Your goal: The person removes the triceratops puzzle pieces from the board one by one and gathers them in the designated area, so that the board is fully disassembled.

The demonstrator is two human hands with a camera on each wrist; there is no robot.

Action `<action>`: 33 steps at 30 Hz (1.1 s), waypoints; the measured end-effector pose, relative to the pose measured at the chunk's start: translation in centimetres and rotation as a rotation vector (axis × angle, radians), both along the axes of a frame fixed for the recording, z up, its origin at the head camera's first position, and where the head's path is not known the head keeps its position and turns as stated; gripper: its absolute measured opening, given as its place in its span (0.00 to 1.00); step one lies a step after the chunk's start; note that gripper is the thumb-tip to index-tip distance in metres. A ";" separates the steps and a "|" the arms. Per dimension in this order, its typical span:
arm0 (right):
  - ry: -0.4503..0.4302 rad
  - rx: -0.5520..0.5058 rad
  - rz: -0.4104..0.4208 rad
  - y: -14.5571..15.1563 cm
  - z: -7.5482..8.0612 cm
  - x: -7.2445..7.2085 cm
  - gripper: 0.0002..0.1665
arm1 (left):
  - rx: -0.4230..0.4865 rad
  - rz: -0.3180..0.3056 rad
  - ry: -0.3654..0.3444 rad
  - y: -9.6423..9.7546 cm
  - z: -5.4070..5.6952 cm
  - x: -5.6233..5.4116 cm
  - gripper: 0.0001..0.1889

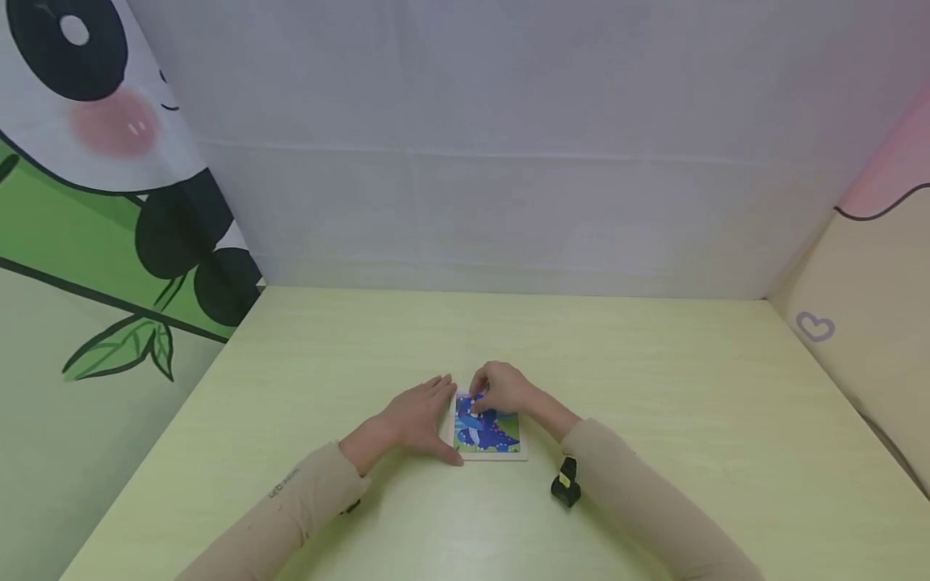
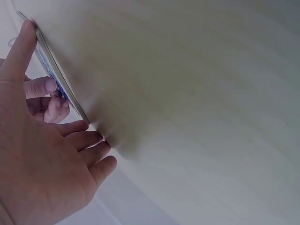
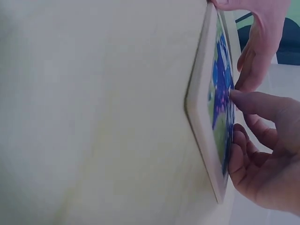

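Note:
A small wooden picture puzzle (image 1: pixel 501 457) with a pale frame and a blue dinosaur picture lies flat on the table. My left hand (image 1: pixel 417 415) rests along its left side with fingers extended, the thumb at the near left corner. Over the upper left of the picture, my right hand (image 1: pixel 503 387) is bent down, pinching at a puzzle piece between thumb and fingers. In the right wrist view the right thumb (image 3: pixel 255 104) meets the picture surface while the other fingers curl at the frame's edge. The piece is mostly hidden by those fingers.
The pale yellow table (image 1: pixel 654 379) reaches back to a grey-white wall (image 1: pixel 508 218). Panels with a painted panda (image 1: pixel 80 153) and a small heart (image 1: pixel 815 327) stand at the left and right. A black wrist device (image 1: pixel 565 484) hangs by the right sleeve.

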State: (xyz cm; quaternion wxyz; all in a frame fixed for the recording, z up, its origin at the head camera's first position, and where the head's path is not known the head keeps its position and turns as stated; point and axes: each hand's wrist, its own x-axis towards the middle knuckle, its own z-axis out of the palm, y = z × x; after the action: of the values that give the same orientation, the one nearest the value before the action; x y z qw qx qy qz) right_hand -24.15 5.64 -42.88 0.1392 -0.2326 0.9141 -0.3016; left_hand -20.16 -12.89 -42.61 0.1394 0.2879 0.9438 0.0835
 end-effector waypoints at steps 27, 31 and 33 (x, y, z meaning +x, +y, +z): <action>0.043 0.024 0.079 -0.5 -0.2 1.1 0.15 | -0.002 -0.003 -0.038 -1.1 -0.2 0.8 0.60; 0.012 0.041 0.085 -0.5 -0.3 0.7 0.15 | -0.003 -0.005 -0.039 -1.0 -0.1 0.8 0.59; 0.003 0.040 0.082 -0.5 -0.5 0.5 0.15 | -0.009 -0.006 -0.041 -1.0 -0.1 0.8 0.60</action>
State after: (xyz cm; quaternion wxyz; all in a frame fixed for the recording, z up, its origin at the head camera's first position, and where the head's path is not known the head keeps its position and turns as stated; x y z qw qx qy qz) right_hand -23.62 5.16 -43.36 0.1547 -0.2676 0.9097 -0.2772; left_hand -19.32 -13.91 -42.68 0.1604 0.2882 0.9402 0.0849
